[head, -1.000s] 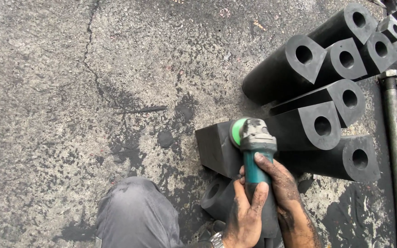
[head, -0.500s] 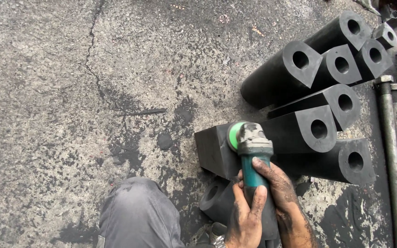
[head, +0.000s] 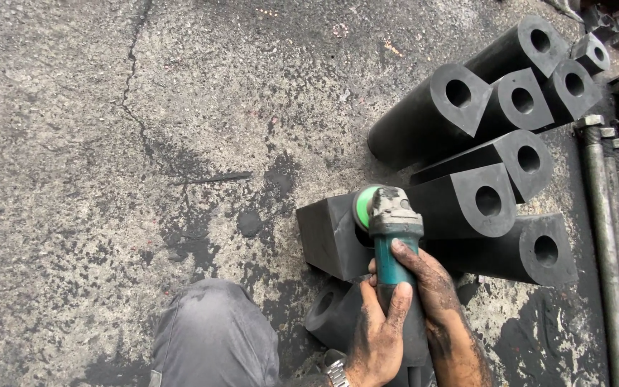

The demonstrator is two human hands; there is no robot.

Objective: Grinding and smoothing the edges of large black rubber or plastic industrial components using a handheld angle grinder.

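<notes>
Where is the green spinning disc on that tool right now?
In the head view, the green disc sits low and centre, at the grinder's tip, pressed against the black rubber block left of it.

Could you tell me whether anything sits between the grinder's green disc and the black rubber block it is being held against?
Nothing visible does. Both hands grip the angle grinder, and its green disc meets the black rubber block directly; the other blocks lie to the right.
</notes>
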